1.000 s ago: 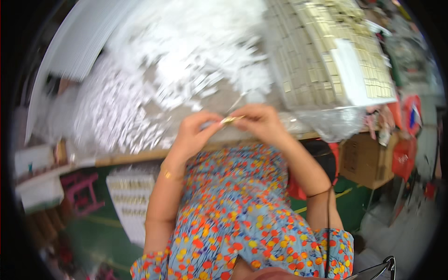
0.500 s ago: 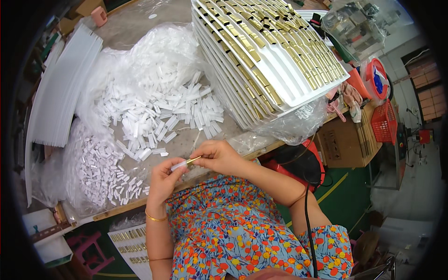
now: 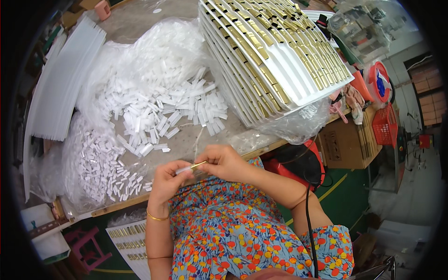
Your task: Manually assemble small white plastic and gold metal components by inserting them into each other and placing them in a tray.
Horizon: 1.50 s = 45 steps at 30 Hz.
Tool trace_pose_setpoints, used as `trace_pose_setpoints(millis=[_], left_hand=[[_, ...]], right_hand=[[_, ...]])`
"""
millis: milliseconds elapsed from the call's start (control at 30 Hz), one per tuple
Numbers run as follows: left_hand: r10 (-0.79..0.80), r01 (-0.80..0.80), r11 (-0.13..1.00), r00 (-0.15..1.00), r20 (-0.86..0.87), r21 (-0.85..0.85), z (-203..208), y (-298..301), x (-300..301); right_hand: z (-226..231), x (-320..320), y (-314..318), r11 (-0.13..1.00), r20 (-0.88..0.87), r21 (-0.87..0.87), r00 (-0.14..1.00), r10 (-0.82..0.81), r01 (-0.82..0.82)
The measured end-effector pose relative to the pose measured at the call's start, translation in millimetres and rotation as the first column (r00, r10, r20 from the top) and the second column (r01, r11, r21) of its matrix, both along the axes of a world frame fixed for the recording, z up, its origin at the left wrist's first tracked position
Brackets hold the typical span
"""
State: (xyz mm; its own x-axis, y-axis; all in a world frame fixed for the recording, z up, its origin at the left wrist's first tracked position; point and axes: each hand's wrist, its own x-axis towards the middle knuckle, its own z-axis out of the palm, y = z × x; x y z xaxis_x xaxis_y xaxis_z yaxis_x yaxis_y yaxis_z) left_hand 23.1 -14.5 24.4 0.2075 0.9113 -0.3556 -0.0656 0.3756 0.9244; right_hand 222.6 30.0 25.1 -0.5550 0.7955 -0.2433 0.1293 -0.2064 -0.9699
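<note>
Over the table's front edge, my left hand (image 3: pixel 165 181) is closed, pinching a small clear plastic tube (image 3: pixel 184 170). A slim gold tube (image 3: pixel 199 164) lies in line with it, end to end, and the fingertips of my right hand (image 3: pixel 225 162) grip its far end. Whether the two parts are pushed together or only touching cannot be made out. Beyond my hands spreads a heap of loose clear plastic tubes (image 3: pixel 144 119). Nearer, on the left, lies a pile of smaller white pieces (image 3: pixel 100 163).
A tall stack of white trays (image 3: pixel 291 88) with rows of gold tubes stands at the back right. Clear plastic bagging (image 3: pixel 163 39) surrounds the heaps. Thin white sheets (image 3: pixel 60 84) stand at the left. Another tray (image 3: pixel 133 252) sits below the table edge; a cardboard box (image 3: pixel 347 140) stands at right.
The view has shifted slightly. Both hands have moved a little to the right and nearer me, still holding the clear tube and the gold tube in line.
</note>
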Motion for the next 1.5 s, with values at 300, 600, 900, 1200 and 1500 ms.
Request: trace_pose_setpoints(millis=[300, 600, 900, 1200, 1500], left_hand=[[0.031, -0.031, 0.999, 0.995, 0.095, -0.008, -1.0, -12.5, -4.6], [0.127, -0.113, 0.988, 0.982, 0.141, -0.105, -21.3, -2.7, -1.4], [0.285, -0.260, 0.956, 0.930, 0.232, -0.134, -14.0, -1.9, -7.8], [0.405, -0.366, 0.911, 0.882, 0.243, -0.189, -19.4, -11.9, -13.9], [0.471, -0.504, 0.854, 0.854, 0.220, 0.128, -16.8, -13.4, -32.8]], right_hand=[[-5.2, -12.7, -13.0, 0.979, -0.034, 0.203, 0.999, 0.027, -0.020], [-18.4, -16.1, 4.5, 0.996, -0.026, -0.083, 1.000, -0.012, 0.010], [-2.5, -28.0, 6.4, 0.981, -0.094, -0.140, 0.984, -0.152, 0.138], [-3.2, -50.0, 10.9, 0.994, -0.105, -0.012, 0.988, -0.112, 0.111], [-9.6, -59.1, 15.8, 0.989, -0.150, -0.056, 0.978, -0.145, 0.138]])
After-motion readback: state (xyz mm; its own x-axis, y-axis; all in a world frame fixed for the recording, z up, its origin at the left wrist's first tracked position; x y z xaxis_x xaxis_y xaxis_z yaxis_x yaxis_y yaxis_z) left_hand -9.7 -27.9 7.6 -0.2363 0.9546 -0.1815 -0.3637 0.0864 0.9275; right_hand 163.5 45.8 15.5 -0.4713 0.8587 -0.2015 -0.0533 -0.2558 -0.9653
